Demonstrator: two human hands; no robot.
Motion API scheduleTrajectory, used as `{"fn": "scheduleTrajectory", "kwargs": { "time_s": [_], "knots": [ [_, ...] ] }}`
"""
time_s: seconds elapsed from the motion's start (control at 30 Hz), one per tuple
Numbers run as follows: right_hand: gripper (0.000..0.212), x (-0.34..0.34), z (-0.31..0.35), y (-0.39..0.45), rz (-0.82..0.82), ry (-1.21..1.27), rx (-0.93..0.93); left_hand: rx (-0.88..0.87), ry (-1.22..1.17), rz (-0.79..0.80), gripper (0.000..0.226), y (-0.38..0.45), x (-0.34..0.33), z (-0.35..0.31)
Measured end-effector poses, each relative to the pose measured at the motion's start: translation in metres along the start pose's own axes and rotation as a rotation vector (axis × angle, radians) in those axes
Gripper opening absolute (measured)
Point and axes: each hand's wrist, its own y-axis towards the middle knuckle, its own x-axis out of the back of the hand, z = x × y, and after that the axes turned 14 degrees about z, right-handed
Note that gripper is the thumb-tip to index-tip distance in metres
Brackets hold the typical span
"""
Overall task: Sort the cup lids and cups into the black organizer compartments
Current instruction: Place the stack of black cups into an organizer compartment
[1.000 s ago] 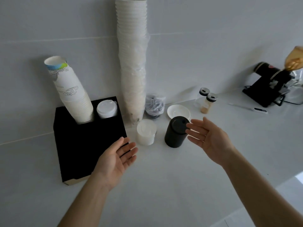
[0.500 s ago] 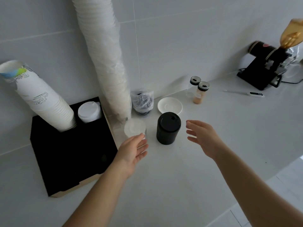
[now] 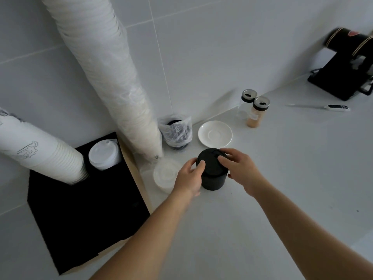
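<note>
A stack of black lids (image 3: 214, 174) stands on the white counter in the middle. My left hand (image 3: 189, 177) grips its left side and my right hand (image 3: 239, 170) grips its top and right side. A stack of white lids (image 3: 164, 175) sits just left of it, partly behind my left hand. The black organizer (image 3: 84, 209) lies at the left, holding a leaning stack of printed white cups (image 3: 38, 154) and a stack of white lids (image 3: 105, 156) in its rear compartments. A tall wrapped stack of white cups (image 3: 109, 77) leans against the wall.
A bag of dark lids (image 3: 175, 132) and a white saucer (image 3: 215, 134) sit behind the black stack. Two shaker jars (image 3: 255, 112) stand further right, with a thermometer (image 3: 323, 107) and a black grinder (image 3: 349, 65) at the far right.
Both hands closed in from apart onto the stack of black lids. The view shifted down and closer to the counter.
</note>
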Motion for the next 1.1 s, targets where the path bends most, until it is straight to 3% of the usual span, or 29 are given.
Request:
{"fn": "scheduleTrajectory", "kwargs": {
  "time_s": [0.2,0.43,0.67,0.83,0.97,1.1],
  "knots": [
    [0.022,0.008,-0.005,0.012,0.063,0.137,-0.046,0.129,-0.099,0.093,0.022,0.019,0.004,0.011],
    [0.022,0.018,-0.015,0.018,0.075,0.209,-0.048,0.245,-0.137,0.214,0.085,0.025,0.004,0.018],
    [0.020,0.026,-0.023,0.022,0.083,0.262,-0.044,0.254,-0.196,0.296,0.090,0.031,-0.006,0.019],
    [0.021,0.029,-0.027,0.021,0.074,0.301,-0.060,0.249,-0.245,0.269,0.083,0.031,-0.010,0.019],
    [0.021,0.034,-0.028,0.020,0.076,0.360,-0.078,0.263,-0.376,0.177,0.092,0.036,-0.006,0.024],
    [0.020,0.036,-0.027,0.018,0.085,0.387,-0.082,0.256,-0.358,0.189,0.090,0.039,-0.007,0.021]
  ]
}}
